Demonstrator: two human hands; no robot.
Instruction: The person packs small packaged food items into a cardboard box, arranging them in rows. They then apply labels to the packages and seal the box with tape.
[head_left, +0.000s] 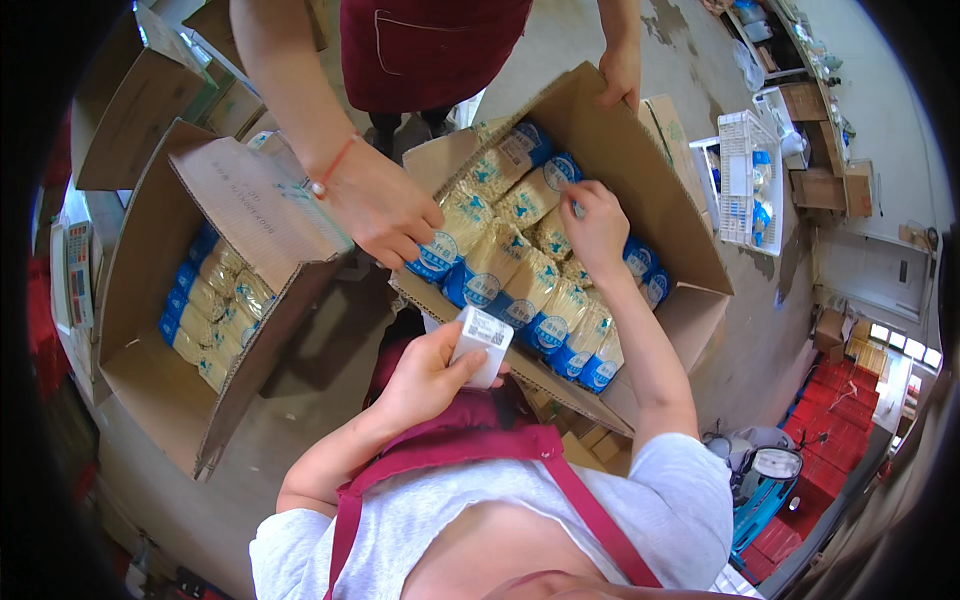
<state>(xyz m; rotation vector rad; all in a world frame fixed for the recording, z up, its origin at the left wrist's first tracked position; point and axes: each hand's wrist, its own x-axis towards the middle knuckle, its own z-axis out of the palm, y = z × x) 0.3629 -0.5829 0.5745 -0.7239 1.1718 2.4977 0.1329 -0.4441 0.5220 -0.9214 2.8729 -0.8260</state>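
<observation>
My left hand (431, 371) holds a stack of white printed labels (484, 337), thumb on top, just in front of the open cardboard box. My right hand (598, 229) is over that cardboard box (637, 150), its fingertips curled at the blue end of a bag of enoki mushrooms (529, 196). Whether a label sits between those fingertips is too small to tell. Clear bags of enoki mushrooms with blue printed ends (559, 307) lie in rows inside the box. One bag at the back (517, 150) bears a white label.
Opposite me stands a person in a maroon apron (431, 52); their hand (386, 206) reaches to the box's left side, the other grips its far flap. A second open box (150, 360) of enoki bags stands left, near a scale (75, 270). A white crate (742, 180) is at right.
</observation>
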